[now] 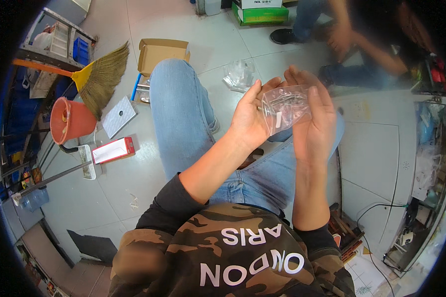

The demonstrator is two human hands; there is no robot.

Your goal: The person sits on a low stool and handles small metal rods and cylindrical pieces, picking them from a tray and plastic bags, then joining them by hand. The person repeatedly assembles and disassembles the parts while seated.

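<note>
Above my lap, a small clear plastic bag (278, 106) with metal pieces and a white strip in it is held between both hands. My left hand (250, 116) is palm up, its thumb raised and its fingers curled behind the bag's left edge. On the other side, my right hand (314, 126) cups the bag, thumb against its upper right corner. The bag covers part of the fingers of both hands. Beyond them on the floor lies a pile of clear plastic bags (239, 75).
An open cardboard box (163, 53) stands beyond my left knee. Further left are a broom (104, 79), a red bucket (74, 120), a white plate with a hole (119, 117) and a red-and-white box (114, 150). Another person (362, 44) sits at the far right, near a green box (262, 16).
</note>
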